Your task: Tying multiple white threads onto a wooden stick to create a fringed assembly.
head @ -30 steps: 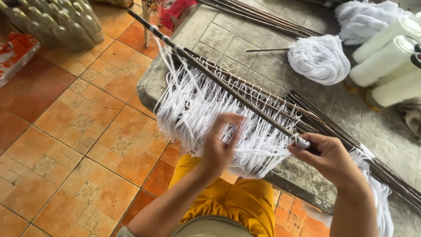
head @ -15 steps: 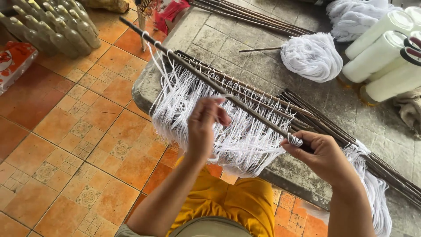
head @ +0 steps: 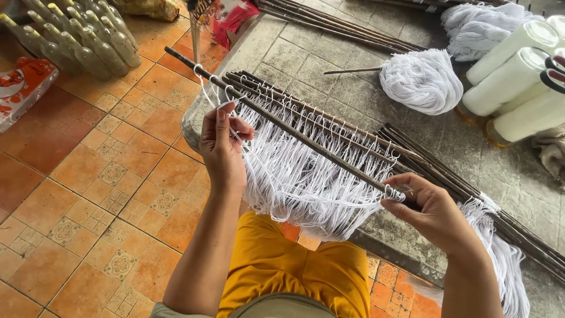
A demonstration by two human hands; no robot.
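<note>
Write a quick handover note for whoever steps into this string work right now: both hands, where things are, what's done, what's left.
Left hand: raised, pinching a white string looped on the dark stick.
Right hand: grip closed on the stick's near end.
Stick lies slanted over the stone slab; the other sticks behind it carry a white fringe.
Done: those sticks strung.
Left: most of the held stick; spare string bundle on the slab.

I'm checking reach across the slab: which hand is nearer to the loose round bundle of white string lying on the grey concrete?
Right. The right hand grips the dark stick's near end, below the loose round bundle of white string; the left hand pinches strands far to its left.
</note>
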